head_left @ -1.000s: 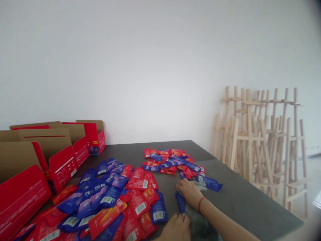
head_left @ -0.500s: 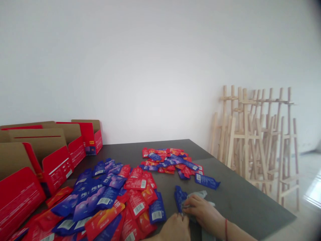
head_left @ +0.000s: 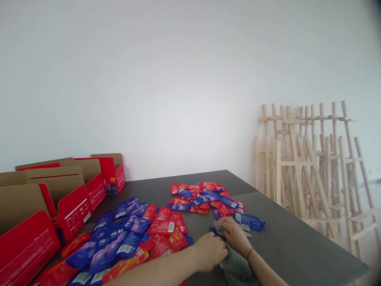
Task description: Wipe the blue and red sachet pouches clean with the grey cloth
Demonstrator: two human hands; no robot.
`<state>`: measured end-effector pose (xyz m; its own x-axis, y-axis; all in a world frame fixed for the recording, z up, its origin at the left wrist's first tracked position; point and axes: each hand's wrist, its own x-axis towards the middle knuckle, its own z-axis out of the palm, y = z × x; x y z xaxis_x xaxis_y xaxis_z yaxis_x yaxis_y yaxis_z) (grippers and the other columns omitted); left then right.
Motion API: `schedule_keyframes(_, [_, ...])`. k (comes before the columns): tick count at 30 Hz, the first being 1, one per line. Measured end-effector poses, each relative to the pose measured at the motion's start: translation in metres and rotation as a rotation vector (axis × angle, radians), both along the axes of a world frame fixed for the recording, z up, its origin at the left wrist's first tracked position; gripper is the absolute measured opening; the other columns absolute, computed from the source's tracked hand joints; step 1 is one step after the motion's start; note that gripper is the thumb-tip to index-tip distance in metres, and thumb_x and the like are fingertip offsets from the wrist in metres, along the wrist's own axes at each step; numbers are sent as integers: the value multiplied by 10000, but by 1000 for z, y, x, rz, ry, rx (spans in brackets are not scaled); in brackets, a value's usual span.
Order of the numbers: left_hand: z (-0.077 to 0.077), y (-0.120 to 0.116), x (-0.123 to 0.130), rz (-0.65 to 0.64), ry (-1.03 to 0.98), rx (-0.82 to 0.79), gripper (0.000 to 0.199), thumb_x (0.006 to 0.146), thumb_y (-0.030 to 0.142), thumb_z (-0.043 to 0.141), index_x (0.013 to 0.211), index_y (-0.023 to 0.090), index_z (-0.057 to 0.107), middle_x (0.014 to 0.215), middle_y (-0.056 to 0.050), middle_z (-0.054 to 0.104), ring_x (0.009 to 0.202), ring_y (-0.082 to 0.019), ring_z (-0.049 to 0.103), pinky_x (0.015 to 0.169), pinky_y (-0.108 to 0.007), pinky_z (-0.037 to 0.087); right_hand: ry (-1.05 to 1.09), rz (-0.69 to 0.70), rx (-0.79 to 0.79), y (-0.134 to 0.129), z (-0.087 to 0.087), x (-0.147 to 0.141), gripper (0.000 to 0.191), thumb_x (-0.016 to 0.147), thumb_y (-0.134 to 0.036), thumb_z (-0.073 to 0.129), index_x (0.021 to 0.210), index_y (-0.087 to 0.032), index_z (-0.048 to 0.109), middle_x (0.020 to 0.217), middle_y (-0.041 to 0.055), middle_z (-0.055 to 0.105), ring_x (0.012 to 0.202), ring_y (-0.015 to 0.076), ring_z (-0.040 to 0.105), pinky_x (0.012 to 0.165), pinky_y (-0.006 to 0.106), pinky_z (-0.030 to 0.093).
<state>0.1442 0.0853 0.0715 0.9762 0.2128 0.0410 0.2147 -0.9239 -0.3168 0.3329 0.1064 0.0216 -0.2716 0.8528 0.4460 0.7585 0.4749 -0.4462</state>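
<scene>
The left hand (head_left: 210, 252) and the right hand (head_left: 235, 235), which wears a red cord bracelet (head_left: 250, 253), are together, close to touching, over a bunched grey-green cloth (head_left: 236, 270) on the near part of the table. A blue sachet corner (head_left: 212, 230) shows under the cloth. Whether either hand is clamped on the cloth cannot be determined. Status: red and blue sachets lie loose in a large heap (head_left: 119, 242) and a smaller heap (head_left: 202, 198), with a single blue sachet (head_left: 249, 221) just beside the right hand. Red cardboard cartons (head_left: 74, 206) stand open at the left; their contents are not visible. The dark grey table top (head_left: 285, 234) meets a white wall (head_left: 178, 79), and wooden easels (head_left: 303, 174) stand grouped at right
</scene>
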Motion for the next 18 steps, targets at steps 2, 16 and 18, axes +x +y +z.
schedule_keyframes(2, [4,10,4,-33,22,6,79,874,205,687,940,169,663,942,-40,710,924,-196,663,789,-326,493,1,12,-14,0,0,-1,533,708,-1,412,1054,-222,753,1157,80,702,1130,242,597,1022,400,468])
schedule_keyframes(16, [99,41,-183,462,167,-14,248,802,1,553,898,159,718,951,-106,737,969,-281,679,919,-380,472,-5,49,-34,-7,7,-8,520,721,-18,414,1061,-225,748,1167,75,687,1131,236,582,1020,358,448])
schedule_keyframes(18, [99,40,-204,562,153,-109,335,763,-3,562,992,178,726,1045,-88,735,1016,-268,671,924,-348,472,-15,49,-41,-9,8,-8,519,723,-17,411,1056,-228,749,1166,71,689,1130,237,582,1019,361,449])
